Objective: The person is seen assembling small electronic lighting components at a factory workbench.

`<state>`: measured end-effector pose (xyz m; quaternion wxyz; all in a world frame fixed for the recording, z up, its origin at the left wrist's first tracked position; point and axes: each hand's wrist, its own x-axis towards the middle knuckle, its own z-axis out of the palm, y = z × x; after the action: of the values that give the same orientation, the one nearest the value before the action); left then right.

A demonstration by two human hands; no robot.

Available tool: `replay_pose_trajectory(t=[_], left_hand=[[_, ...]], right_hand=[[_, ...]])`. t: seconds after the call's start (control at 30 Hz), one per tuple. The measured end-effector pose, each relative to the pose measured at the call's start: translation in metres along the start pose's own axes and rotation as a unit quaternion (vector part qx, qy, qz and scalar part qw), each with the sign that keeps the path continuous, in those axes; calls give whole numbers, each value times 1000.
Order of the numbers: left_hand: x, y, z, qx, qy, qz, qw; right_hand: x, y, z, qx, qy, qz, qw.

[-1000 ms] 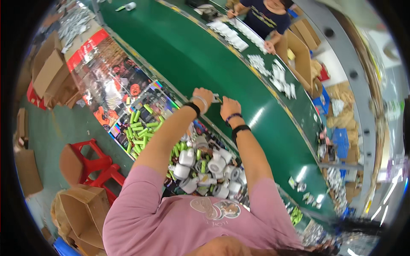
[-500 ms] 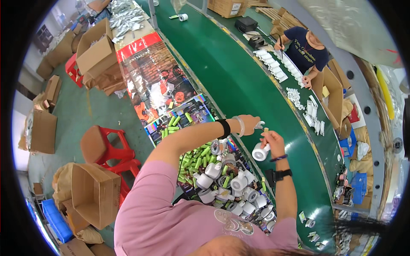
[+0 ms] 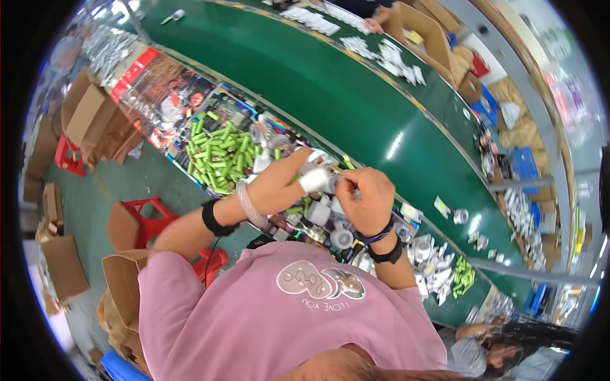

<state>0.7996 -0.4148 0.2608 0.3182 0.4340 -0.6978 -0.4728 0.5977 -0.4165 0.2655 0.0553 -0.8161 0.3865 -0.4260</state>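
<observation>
My left hand is closed around a white plastic piece, which looks like part of a small handheld fan. My right hand is in a pinch close against it, by thin small ends. What lies between those fingertips is too small and blurred to name. Under and beside both hands spreads a heap of white and grey round-headed fan bodies. A pile of green cylindrical battery cells lies to the left of my left hand.
A green conveyor belt runs beyond the bench, with a few fan parts on it at right. White parts lie across the belt by another person's hand. Red stools and cartons stand left. Another person is at lower right.
My view has turned right. Both hands have come back from over the belt to above the heap. A white fan piece is now in my left hand.
</observation>
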Motion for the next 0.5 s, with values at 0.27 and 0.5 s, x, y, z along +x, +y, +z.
replay_pose_trajectory(t=[0.27, 0.5], left_hand=[[-8, 8, 111, -460, -11, -113, 880], [-8, 19, 139, -409, -69, -24, 909]], right_hand=[[-79, -10, -38, 39, 108, 119, 986], [-105, -1, -67, 17, 116, 82, 990]])
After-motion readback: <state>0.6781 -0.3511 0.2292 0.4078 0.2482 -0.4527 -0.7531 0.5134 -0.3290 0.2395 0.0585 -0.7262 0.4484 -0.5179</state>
